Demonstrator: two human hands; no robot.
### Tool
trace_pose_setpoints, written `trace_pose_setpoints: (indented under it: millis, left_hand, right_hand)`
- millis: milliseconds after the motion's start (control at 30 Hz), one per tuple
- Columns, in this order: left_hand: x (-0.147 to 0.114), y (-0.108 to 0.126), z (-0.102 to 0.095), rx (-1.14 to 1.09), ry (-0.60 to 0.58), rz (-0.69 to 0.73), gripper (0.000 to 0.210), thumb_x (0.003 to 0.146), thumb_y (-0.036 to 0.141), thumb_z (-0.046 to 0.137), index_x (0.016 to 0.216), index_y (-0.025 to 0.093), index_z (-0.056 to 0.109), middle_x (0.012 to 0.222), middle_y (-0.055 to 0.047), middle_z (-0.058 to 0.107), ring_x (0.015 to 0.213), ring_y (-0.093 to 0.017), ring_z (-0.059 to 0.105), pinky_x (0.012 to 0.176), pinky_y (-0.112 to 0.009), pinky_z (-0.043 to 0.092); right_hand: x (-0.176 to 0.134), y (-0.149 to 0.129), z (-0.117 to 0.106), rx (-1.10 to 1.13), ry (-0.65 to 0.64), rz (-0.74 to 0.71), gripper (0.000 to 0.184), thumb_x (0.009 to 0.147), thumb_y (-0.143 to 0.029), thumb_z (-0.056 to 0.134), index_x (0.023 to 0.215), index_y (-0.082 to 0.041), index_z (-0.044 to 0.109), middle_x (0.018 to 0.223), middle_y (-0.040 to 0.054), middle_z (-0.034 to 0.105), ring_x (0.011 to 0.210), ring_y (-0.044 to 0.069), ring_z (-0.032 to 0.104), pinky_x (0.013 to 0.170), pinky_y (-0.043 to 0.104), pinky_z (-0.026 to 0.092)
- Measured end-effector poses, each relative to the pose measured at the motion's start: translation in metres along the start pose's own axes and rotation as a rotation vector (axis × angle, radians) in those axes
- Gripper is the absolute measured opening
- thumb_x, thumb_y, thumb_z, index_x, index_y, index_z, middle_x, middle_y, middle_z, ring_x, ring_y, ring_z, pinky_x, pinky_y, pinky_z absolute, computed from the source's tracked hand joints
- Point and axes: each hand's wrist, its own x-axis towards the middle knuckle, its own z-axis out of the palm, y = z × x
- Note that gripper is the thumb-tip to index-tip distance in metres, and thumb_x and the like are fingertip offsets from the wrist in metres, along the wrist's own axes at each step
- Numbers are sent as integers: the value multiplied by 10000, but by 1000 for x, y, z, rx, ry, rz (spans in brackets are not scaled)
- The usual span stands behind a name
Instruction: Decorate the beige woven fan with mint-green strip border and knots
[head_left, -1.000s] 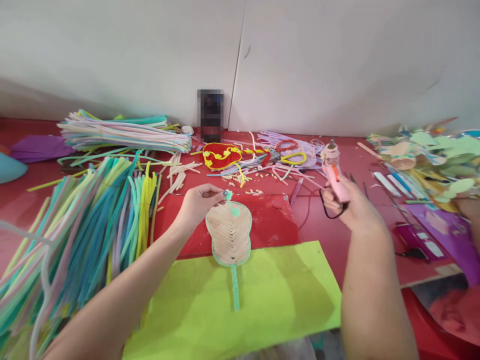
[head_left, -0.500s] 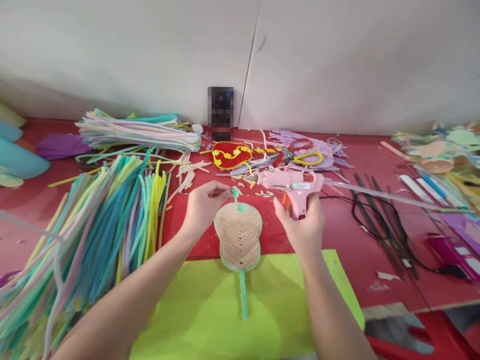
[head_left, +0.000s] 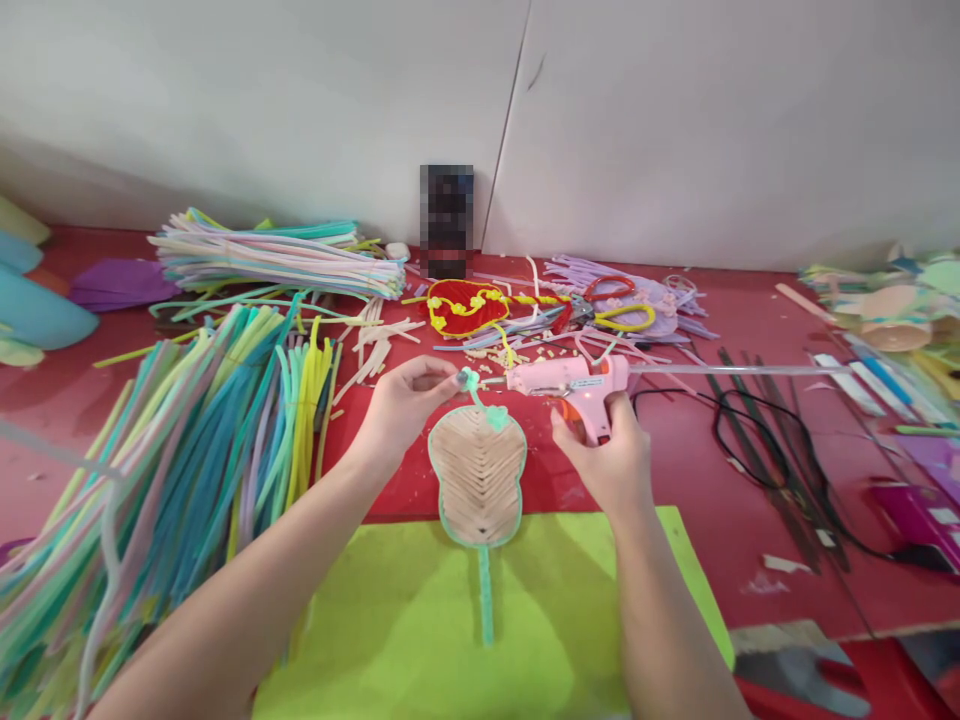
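Observation:
Between the fingertips of my left hand is a mint-green pipe-cleaner flower strip, held above the top of a small fan. A second green flower hangs at its lower end, in front of the fan's upper edge. My right hand is closed around the handle of a pink glue gun, whose nozzle points left at the upper flower, very near it or touching it. The beige fan, edged in green, lies with its green handle on a yellow-green sheet.
Bundled pipe cleaners fill the left side. A red fan with yellow flowers and scissors lie at the back, before a pixelated dark object. A black cord runs across the right of the red table.
The glue gun has moved left and down, levelling out, so its nozzle has come up to the upper flower. The lower flower has swung right.

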Motion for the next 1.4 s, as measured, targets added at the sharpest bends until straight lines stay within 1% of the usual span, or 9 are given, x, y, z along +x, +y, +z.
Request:
trace_pose_setpoints:
  millis: [167, 300, 433, 667, 1000, 1200, 1400]
  left_hand:
    - [-1, 2, 1, 17, 5, 15, 172, 672, 267, 722, 786, 170, 638, 746, -2, 693, 711, -114, 655, 703, -241, 506]
    - [-1, 2, 2, 45, 8, 34, 175, 677, 279, 718, 791, 172, 639, 760, -6, 690, 728, -121, 653, 697, -242, 503]
    - [-2, 2, 2, 84, 14, 48, 168, 689, 291, 712, 786, 176, 638, 768, -9, 687, 735, -126, 647, 693, -245, 497]
    - [-3, 1, 3, 173, 51, 147, 125, 724, 287, 683, 788, 185, 650, 800, -12, 679, 750, -127, 627, 742, -267, 493]
    - [-3, -1, 4, 84, 59, 73, 139, 691, 281, 703, 772, 184, 646, 764, -1, 674, 727, -116, 619, 710, -249, 484]
    - [-3, 1, 4, 89, 59, 74, 144, 684, 276, 710, 768, 180, 643, 759, -5, 676, 721, -122, 628, 703, -253, 498]
    - [-5, 2, 4, 157, 58, 127, 132, 717, 285, 690, 785, 182, 644, 782, -8, 682, 744, -132, 639, 720, -262, 508]
  right_hand:
    - [0, 2, 0, -67, -6, -55, 288, 707, -419, 655, 827, -219, 486, 636, -9, 581, 548, 169, 577, 531, 277, 456]
    - [0, 1, 0, -60, -15, -74, 270, 711, -405, 650, 833, -220, 496, 657, -5, 593, 555, 166, 580, 535, 276, 458]
    - [0, 0, 0, -39, -18, -68, 278, 707, -407, 656, 841, -220, 501, 634, -15, 587, 527, 160, 571, 523, 274, 454]
    - [-1, -2, 0, 21, -37, -24, 278, 701, -404, 664, 823, -218, 497, 616, -23, 588, 492, 148, 563, 487, 256, 440]
    - [-2, -7, 0, 36, -42, -12, 285, 700, -424, 658, 818, -220, 498, 629, -5, 610, 507, 161, 574, 491, 265, 444]
    - [-2, -7, 0, 35, -54, 2, 275, 708, -433, 643, 808, -224, 494, 607, -15, 591, 486, 152, 555, 478, 254, 428]
    - [-2, -5, 1, 41, -67, 3, 244, 719, -403, 630, 802, -222, 490, 597, -24, 578, 482, 144, 545, 482, 246, 426]
